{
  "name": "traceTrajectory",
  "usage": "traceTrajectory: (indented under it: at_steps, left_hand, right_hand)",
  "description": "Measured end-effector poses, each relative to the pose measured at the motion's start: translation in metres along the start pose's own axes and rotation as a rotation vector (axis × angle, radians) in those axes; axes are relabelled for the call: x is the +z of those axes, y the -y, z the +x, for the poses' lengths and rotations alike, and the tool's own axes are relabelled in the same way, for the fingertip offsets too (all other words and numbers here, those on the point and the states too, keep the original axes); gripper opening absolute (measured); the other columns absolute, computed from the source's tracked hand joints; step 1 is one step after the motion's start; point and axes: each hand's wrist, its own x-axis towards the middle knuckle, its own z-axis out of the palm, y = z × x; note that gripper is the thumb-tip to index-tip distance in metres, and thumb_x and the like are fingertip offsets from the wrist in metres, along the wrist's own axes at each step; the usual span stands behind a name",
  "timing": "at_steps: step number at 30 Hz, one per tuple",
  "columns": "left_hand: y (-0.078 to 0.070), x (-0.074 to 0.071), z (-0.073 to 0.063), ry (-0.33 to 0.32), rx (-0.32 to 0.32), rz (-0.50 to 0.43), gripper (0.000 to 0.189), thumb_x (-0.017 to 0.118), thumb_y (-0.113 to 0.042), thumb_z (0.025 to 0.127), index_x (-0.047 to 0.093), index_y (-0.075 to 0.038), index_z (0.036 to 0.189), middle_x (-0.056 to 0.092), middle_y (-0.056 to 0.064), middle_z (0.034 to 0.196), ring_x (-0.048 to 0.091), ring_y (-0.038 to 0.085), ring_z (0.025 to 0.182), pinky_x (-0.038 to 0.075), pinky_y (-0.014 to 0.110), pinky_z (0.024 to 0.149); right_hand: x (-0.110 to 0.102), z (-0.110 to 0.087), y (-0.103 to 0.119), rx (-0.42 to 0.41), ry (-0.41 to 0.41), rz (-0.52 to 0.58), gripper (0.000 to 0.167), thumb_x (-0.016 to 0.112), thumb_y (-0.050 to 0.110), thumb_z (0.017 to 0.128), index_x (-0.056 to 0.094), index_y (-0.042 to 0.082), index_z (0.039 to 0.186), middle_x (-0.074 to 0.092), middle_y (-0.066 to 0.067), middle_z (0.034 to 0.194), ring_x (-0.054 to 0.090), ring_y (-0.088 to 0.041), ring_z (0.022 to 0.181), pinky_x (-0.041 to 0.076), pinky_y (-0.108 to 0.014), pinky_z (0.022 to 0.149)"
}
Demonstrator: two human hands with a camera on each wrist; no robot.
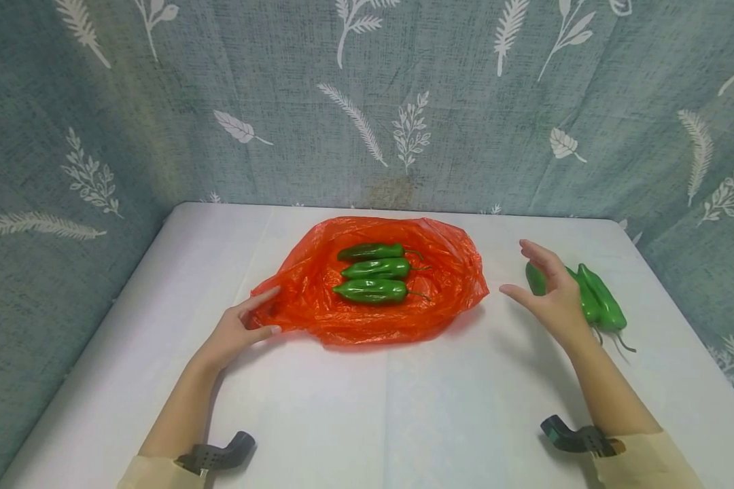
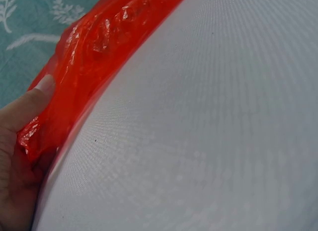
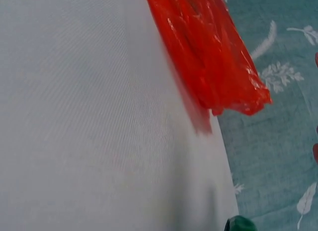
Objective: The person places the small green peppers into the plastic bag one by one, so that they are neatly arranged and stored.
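A crinkled red plastic bag (image 1: 306, 272) lies spread on the table, with three green peppers (image 1: 373, 291) side by side on it, their stems pointing right. My left hand (image 1: 232, 333) is at the bag's left end, thumb and fingers spread apart and touching the plastic. In the left wrist view the thumb (image 2: 35, 102) lies against the red bag (image 2: 94, 57); the other fingers are partly hidden. My right hand (image 1: 553, 299) hovers right of the bag with its fingers apart, holding nothing. Behind it lie more green peppers (image 1: 604, 299), partly covered by the hand.
A white table (image 1: 440, 407) carries everything. Grey-green cloth with white leaf prints (image 1: 281, 102) hangs behind and along the sides. Dark wrist cameras (image 1: 226, 454) are strapped to both wrists. One green pepper tip (image 3: 241, 224) shows at the right wrist view's bottom edge.
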Motion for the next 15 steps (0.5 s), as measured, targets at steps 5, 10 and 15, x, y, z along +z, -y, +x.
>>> traceTrajectory:
  at_steps: [5,10,15]
  left_hand:
    - [0.001,0.0,0.0,0.001,-0.003,-0.002,0.071,0.073,-0.027,0.082,0.04,-0.019,0.145,0.042,0.009,0.145,0.036,0.028,0.131,0.031,0.059,0.105]
    - [0.002,0.0,0.001,0.004,0.007,-0.003,0.071,0.073,-0.026,0.082,0.039,-0.019,0.145,0.042,0.009,0.145,0.036,0.028,0.131,0.033,0.057,0.105]
    - [0.002,0.0,0.0,0.001,0.001,-0.007,0.072,0.073,-0.026,0.082,0.039,-0.018,0.145,0.041,0.009,0.145,0.035,0.028,0.131,0.033,0.057,0.105]
  right_hand:
    - [-0.006,-0.004,-0.004,0.046,-0.044,-0.043,0.076,0.079,-0.004,0.071,0.047,0.009,0.138,0.049,-0.012,0.139,0.043,0.004,0.124,0.034,-0.011,0.102]
    - [-0.012,-0.008,-0.009,0.115,-0.08,-0.09,0.075,0.079,0.004,0.075,0.044,0.013,0.141,0.048,-0.008,0.141,0.042,0.001,0.127,0.032,-0.015,0.106]
    - [-0.017,-0.012,-0.014,0.181,-0.113,-0.125,0.075,0.078,0.008,0.077,0.043,0.017,0.142,0.048,-0.006,0.142,0.041,-0.002,0.129,0.031,-0.017,0.108]
